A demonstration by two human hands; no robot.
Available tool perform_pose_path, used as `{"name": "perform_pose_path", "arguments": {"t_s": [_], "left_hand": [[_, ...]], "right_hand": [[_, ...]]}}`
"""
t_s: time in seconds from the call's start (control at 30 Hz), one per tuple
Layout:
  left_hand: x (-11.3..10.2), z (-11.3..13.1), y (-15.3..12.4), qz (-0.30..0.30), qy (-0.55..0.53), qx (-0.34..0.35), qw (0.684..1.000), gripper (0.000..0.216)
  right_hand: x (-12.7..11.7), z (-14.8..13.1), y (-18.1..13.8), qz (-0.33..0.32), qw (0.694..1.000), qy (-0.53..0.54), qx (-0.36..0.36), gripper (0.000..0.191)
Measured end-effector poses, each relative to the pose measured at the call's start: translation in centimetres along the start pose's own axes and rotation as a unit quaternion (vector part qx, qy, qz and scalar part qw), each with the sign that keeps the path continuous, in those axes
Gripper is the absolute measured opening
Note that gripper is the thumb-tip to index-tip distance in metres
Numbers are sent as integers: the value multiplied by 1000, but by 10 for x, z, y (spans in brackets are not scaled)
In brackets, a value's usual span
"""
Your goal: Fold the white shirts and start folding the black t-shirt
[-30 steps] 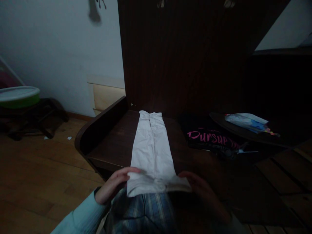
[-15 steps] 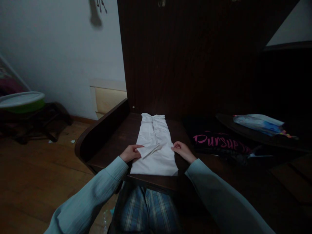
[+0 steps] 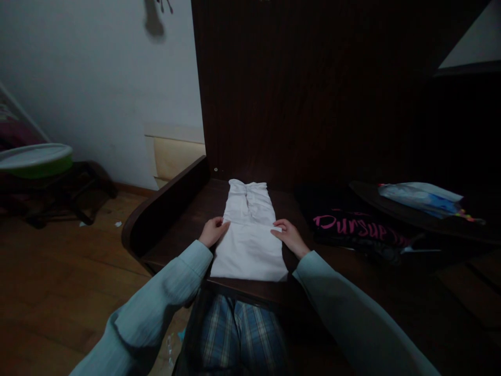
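Observation:
A folded white garment (image 3: 250,253) lies lengthwise on the dark wooden surface (image 3: 183,224); its exact kind cannot be told. Its near half is a smooth flat layer whose far edge crosses the middle, while the far half shows wrinkles and a central crease. At the left end of that crossing edge, my left hand (image 3: 213,231) pinches the cloth between thumb and fingers. My right hand (image 3: 290,236) grips the right end of the same edge, with thumb and index finger on the fabric.
Right of the garment lies black fabric with pink lettering (image 3: 360,228). Behind it, a plastic packet (image 3: 420,198) rests on a dark rounded object. A raised wooden side (image 3: 164,201) bounds the left, a tall dark panel (image 3: 305,94) the back. A green basin (image 3: 37,166) stands far left.
Both hands have moved slightly away from me along the garment. The loose flap that stuck up at its middle now lies flat, forming a straight edge between the hands.

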State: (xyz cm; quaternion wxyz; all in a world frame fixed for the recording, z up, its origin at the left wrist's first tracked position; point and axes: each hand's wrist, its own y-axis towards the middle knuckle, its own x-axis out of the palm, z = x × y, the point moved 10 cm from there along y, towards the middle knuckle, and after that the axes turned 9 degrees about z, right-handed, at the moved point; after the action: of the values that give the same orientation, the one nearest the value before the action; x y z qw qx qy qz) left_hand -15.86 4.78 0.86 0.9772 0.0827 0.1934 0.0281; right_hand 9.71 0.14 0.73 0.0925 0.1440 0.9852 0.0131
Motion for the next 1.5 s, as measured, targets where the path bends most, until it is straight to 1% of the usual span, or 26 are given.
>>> {"name": "perform_pose_path", "arguments": {"t_s": [0.07, 0.13, 0.2, 0.3, 0.4, 0.5, 0.6, 0.67, 0.73, 0.83, 0.9, 1.0, 1.1, 1.17, 1.23, 1.33, 1.4, 1.5], "left_hand": [[-6, -6, 3, 42, -20, -5, 999, 25], [-9, -8, 3, 59, -15, -9, 998, 21], [-11, -7, 2, 67, 7, -13, 998, 18], [-15, -1, -3, 84, 58, -2, 995, 27], [-12, 8, -10, 76, 76, 34, 994, 41], [-11, 23, -14, 67, 27, 79, 994, 48], [-12, 37, -14, 66, -33, 121, 990, 45], [-12, 42, -11, 66, -52, 134, 987, 41], [-13, 39, -7, 84, -39, 127, 988, 38], [-13, 27, -1, 109, 28, 85, 990, 37], [-14, 18, 1, 110, 58, 57, 991, 42], [-19, 9, -3, 88, 39, 15, 995, 54], [-28, 6, -23, 39, 30, -16, 999, 65], [-39, 11, -46, 28, 74, -3, 997, 72], [-48, 17, -73, 25, 122, 14, 992, 72], [-45, 20, -108, -2, 114, 20, 993, 66], [-43, 21, -120, 3, 90, 25, 996, 62], [-45, 19, -123, 36, 72, 32, 996, 57]], "right_hand": [[1, -6, 2, 4, 1000, 12, -16, 31], [1, -12, 6, 12, 999, 19, -32, 30], [1, -11, 10, 26, 999, 17, -36, 29], [-3, -3, 13, 59, 997, -17, -37, 29], [-6, 0, 10, 82, 994, -43, -65, 28], [-11, -6, 4, 103, 990, -18, -95, 24], [-23, -20, 3, 148, 981, 15, -123, 20], [-28, -28, 6, 161, 977, 25, -136, 20], [-28, -29, 12, 159, 979, 17, -131, 21], [-22, -17, 19, 143, 985, -23, -89, 28], [-20, -8, 19, 133, 988, -42, -68, 36], [-27, -3, 9, 129, 989, -49, -60, 47], [-39, 1, -15, 109, 990, -70, -51, 53], [-43, 5, -38, 73, 992, -98, -36, 52], [-41, 9, -64, 29, 992, -123, -19, 46], [-32, 7, -98, -13, 989, -144, -19, 37], [-27, 2, -111, -7, 988, -153, -37, 33], [-28, -5, -115, 31, 986, -153, -60, 29]]}}
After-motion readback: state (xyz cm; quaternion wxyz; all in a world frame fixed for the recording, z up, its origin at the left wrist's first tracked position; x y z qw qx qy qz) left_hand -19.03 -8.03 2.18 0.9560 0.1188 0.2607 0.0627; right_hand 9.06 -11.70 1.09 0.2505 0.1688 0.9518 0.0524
